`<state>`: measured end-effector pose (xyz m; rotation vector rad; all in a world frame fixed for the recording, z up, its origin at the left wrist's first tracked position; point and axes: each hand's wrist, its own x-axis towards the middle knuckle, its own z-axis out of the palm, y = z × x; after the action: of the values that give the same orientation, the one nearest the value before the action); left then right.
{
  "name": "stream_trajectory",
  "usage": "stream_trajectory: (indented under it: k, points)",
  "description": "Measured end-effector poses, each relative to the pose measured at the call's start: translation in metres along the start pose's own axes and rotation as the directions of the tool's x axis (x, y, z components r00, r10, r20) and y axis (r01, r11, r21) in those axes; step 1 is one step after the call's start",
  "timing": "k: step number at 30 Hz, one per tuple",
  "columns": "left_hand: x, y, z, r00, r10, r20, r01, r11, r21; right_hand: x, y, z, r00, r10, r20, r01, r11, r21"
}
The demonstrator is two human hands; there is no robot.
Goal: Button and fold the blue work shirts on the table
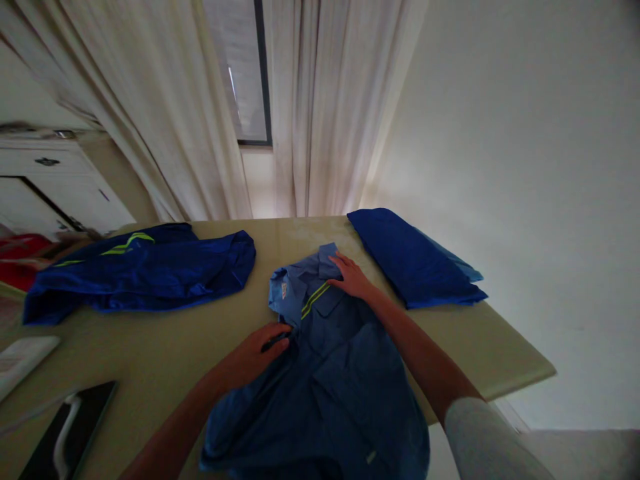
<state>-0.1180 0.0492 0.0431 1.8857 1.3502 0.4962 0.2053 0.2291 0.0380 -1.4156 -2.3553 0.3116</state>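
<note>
A blue work shirt [350, 360] with two yellow-green stripes lies on the table in front of me, running down past its near edge. Its collar [280, 293], with a small label inside, points away from me. At the shirt's left side, beneath the collar, my left hand [267, 350] is closed, with fingers and thumb pinching the cloth. My right hand [350, 275] rests on the right shoulder part near the collar, its fingers spread over the fabric. Some cloth under both hands is hidden.
On the beige table [280, 233], a blue garment with yellow-green stripes [150, 267] lies left and folded blue cloth [415, 260] lies right. A dark tablet-like slab [90, 420] with a white cable and a white object [25, 357] sit front left. Curtains [325, 107] hang behind.
</note>
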Motion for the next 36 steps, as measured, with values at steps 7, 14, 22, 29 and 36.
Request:
stream_trajectory:
  k: [7,14,22,29,36]
  points:
    - [-0.027,-0.009,-0.007,0.998,0.042,-0.039,-0.03,0.963,0.268,0.063,-0.021,0.032,0.946,-0.153,0.284,0.186,0.978,-0.093]
    - [0.056,0.018,-0.128,0.924,0.278,-0.262,-0.051,0.77,0.636,0.045,0.002,-0.033,0.994,0.018,-0.105,-0.04,0.975,-0.22]
    - [0.099,0.033,-0.068,0.852,0.314,-0.418,0.087,0.703,0.705,0.009,0.029,-0.063,0.924,0.253,-0.288,-0.342,0.884,-0.318]
    - [0.011,-0.042,0.003,0.883,0.016,-0.468,0.232,0.853,0.467,-0.113,0.027,0.005,0.97,0.236,-0.063,-0.245,0.943,-0.227]
    - [0.033,-0.063,-0.05,0.733,-0.039,-0.679,0.398,0.834,0.382,-0.126,0.022,0.02,0.965,0.254,-0.072,-0.262,0.953,-0.155]
